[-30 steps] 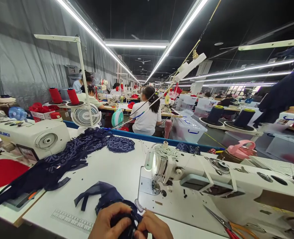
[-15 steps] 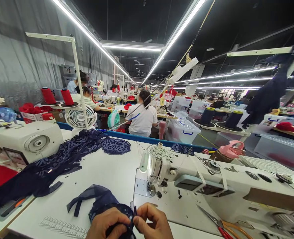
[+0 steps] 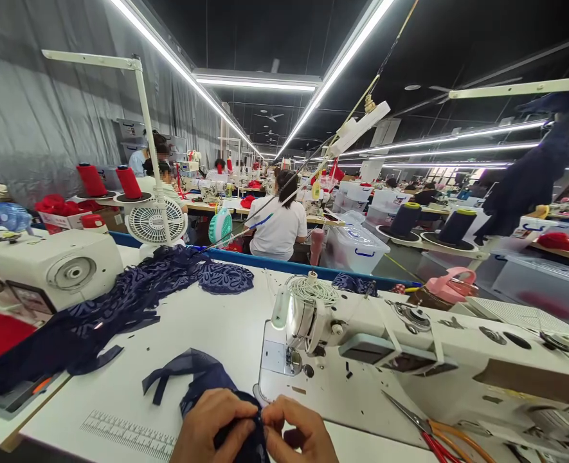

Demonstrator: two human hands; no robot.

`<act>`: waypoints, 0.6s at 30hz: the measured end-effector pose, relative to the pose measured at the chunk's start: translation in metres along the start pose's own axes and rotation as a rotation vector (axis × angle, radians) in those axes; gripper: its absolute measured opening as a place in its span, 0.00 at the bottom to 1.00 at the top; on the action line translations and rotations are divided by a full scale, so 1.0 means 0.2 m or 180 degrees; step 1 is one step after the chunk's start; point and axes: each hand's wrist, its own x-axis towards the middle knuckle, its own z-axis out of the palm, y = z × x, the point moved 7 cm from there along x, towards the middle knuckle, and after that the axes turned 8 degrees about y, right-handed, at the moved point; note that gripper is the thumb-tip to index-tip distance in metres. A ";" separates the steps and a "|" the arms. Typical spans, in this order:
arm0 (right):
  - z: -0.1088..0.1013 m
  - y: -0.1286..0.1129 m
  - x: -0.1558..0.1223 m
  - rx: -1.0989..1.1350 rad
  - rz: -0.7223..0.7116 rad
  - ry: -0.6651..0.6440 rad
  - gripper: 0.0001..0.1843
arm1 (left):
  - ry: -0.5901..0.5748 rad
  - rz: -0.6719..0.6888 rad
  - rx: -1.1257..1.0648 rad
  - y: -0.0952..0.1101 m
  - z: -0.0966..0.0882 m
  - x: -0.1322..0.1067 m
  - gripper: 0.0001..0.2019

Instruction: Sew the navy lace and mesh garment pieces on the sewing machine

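Low in the view, my left hand (image 3: 216, 424) and my right hand (image 3: 298, 427) are close together, both pinching a dark navy garment piece (image 3: 207, 381). Its sheer end and a narrow strip trail over the white tabletop to the left of my hands. The part between my fingertips is bunched up and mostly hidden. Just beyond my hands stands a white sewing machine (image 3: 385, 328), its needle area up and to the right. Scissors (image 3: 424, 427) with red and orange handles lie on the machine bed, right of my right hand.
A pile of navy lace pieces (image 3: 134, 289) spreads across the table's left side, beside another sewing machine (image 3: 47, 267). A printed ruler scale (image 3: 127, 437) marks the tabletop. A white fan (image 3: 156, 222) stands behind. A person in a white shirt (image 3: 279, 222) sits ahead.
My hands have come closer together on the garment, their fingertips now nearly meeting. The trailing navy fabric has shifted slightly right and away from me. The camera view has tilted a little.
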 end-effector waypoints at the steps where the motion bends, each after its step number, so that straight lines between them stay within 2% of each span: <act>1: 0.00 0.00 0.00 -0.0018 -0.0012 -0.0004 0.05 | -0.0020 -0.0013 -0.0006 0.00 0.00 0.00 0.11; 7: 0.00 -0.03 0.00 -0.0223 -0.0451 -0.0176 0.03 | -0.0266 -0.0274 -0.0167 0.00 0.01 0.01 0.07; 12: -0.02 -0.09 -0.01 -0.0720 -0.0983 -0.0244 0.08 | -0.0771 -0.0585 -0.0341 -0.03 0.04 0.03 0.07; 14: -0.02 -0.10 -0.02 -0.0771 -0.1040 -0.0231 0.09 | -0.0856 -0.0522 -0.0389 -0.02 0.05 0.03 0.07; 18: -0.02 -0.09 -0.01 -0.0600 -0.0864 -0.0297 0.09 | -0.0725 -0.0301 -0.0461 0.00 0.04 0.05 0.07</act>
